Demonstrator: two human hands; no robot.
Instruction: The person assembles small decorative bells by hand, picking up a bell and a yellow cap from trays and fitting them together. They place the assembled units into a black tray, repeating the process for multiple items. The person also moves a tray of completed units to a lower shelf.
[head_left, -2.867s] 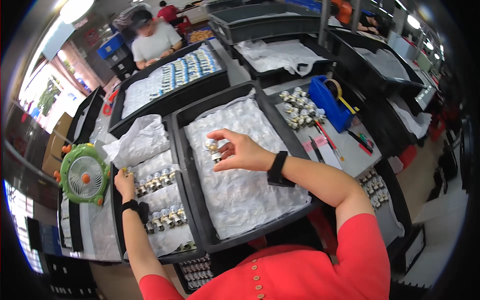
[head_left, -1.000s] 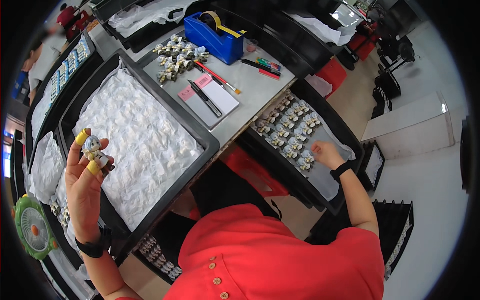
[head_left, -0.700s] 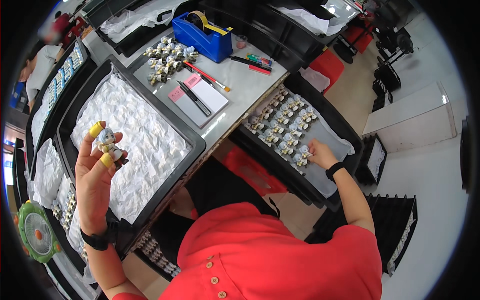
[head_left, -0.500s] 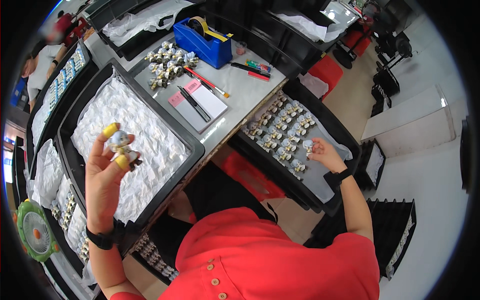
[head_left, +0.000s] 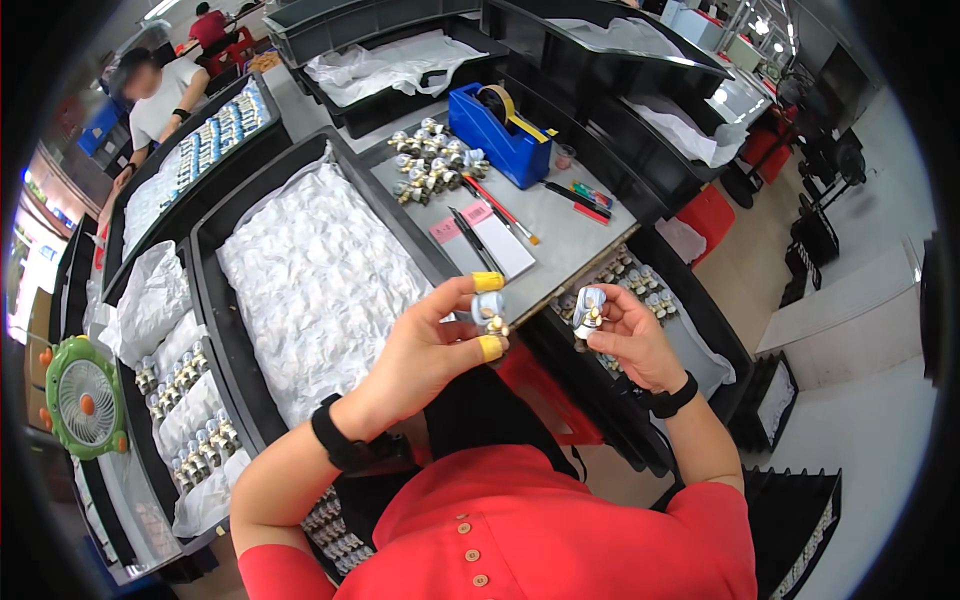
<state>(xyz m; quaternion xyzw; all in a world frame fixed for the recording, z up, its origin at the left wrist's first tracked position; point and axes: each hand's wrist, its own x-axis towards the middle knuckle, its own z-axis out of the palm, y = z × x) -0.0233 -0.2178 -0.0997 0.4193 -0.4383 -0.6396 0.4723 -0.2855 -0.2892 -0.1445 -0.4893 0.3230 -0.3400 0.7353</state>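
Between thumb and fingertips, my left hand (head_left: 425, 340) grips a small figurine (head_left: 490, 314) with a pale blue top and a whitish body; yellow tape wraps two of the fingertips. My right hand (head_left: 640, 338) pinches a similar figurine (head_left: 588, 317) upright, close beside the first but apart from it. Both are raised above the gap between the table and the black tray (head_left: 715, 345) at the right. Rows of such figurines (head_left: 655, 295) stand in that tray, partly hidden by my right hand.
A black tray lined with crumpled white paper (head_left: 310, 260) lies at the left. On the grey table are clustered figurines (head_left: 430, 160), a blue tape dispenser (head_left: 500, 135), a notepad (head_left: 510, 250) and pens. A green fan (head_left: 87, 405) stands far left; a co-worker (head_left: 165, 100) sits beyond.
My left hand has moved right with its figurine, away from the paper-lined tray. My right hand has lifted its figurine out of the right tray and come inward. The view has shifted left.
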